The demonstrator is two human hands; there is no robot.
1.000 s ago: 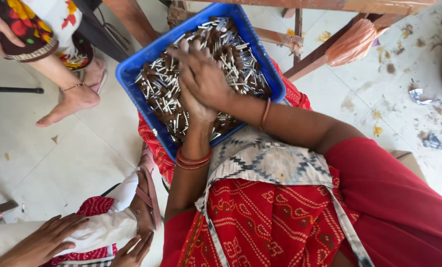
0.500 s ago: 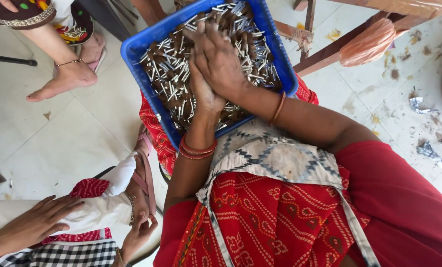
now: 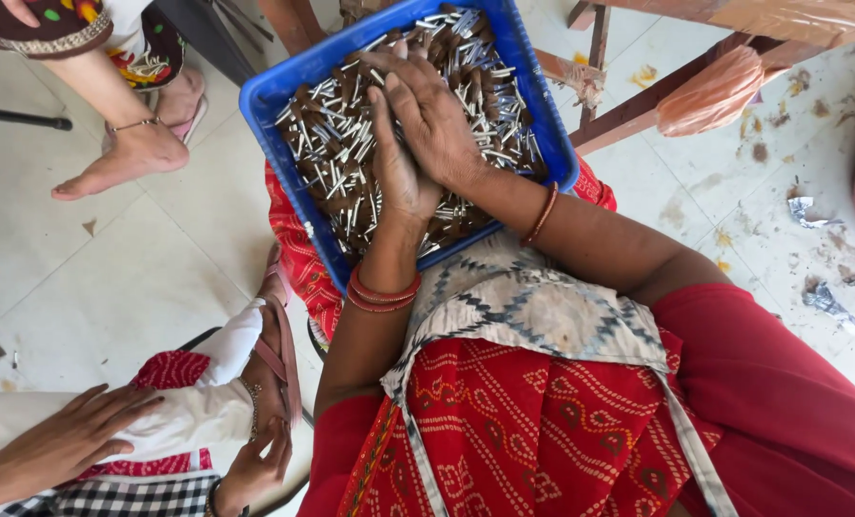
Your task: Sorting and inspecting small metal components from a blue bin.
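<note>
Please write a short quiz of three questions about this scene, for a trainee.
1. True or false: the left hand and the right hand are both in the blue tray.
2. What fills the tray? A) small brown and silver sticks B) white folded cloths C) green leaves
3. Which hand lies partly over the other?

Key:
1. True.
2. A.
3. The right hand lies over the left. Whether either hand grips any sticks cannot be told.

Rested on a lap draped in red patterned cloth (image 3: 504,421) — a blue tray (image 3: 279,91). Heaped inside — small dark-and-silver sticks (image 3: 337,163). Pale tiled floor (image 3: 112,278) beneath, strewn with foil scraps (image 3: 810,211).
</note>
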